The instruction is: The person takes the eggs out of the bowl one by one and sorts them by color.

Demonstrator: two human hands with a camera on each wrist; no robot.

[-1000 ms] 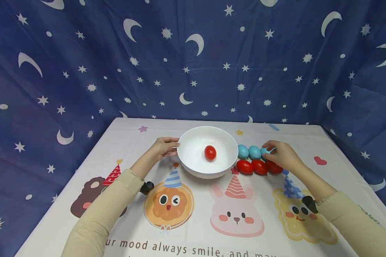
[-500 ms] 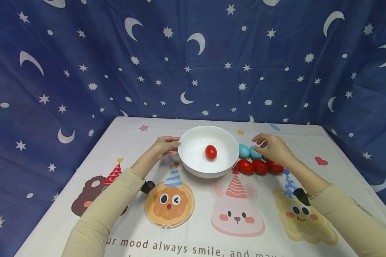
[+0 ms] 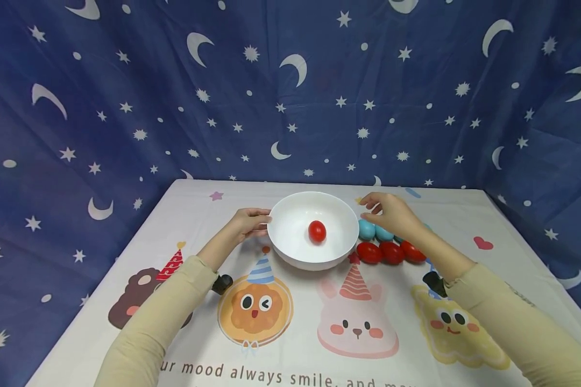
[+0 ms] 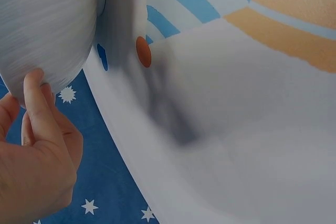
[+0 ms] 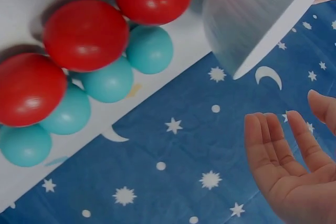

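Observation:
A white bowl (image 3: 297, 251) stands at the middle of the table with one red egg (image 3: 317, 231) inside it. My left hand (image 3: 249, 223) pinches the bowl's left rim; in the left wrist view its thumb and fingers (image 4: 39, 111) lie on either side of the edge. Beyond the bowl's right rim, my right hand (image 3: 392, 214) hovers over a row of light blue eggs (image 3: 366, 229), partly covering them. Its fingers are spread and carry nothing, as the right wrist view also shows. Three red eggs (image 3: 391, 252) lie in a row in front of the blue ones.
The white tablecloth (image 3: 198, 328) bears printed cartoon faces and lettering. Behind the table hangs a dark blue cloth (image 3: 319, 80) with moons and stars. A black wrist piece (image 3: 221, 284) sits below the left hand, another (image 3: 434, 283) below the right.
My right hand has lifted off the far end of the blue row and moved left, empty, toward the bowl's right rim. The left hand keeps hold of the bowl, which stays in place.

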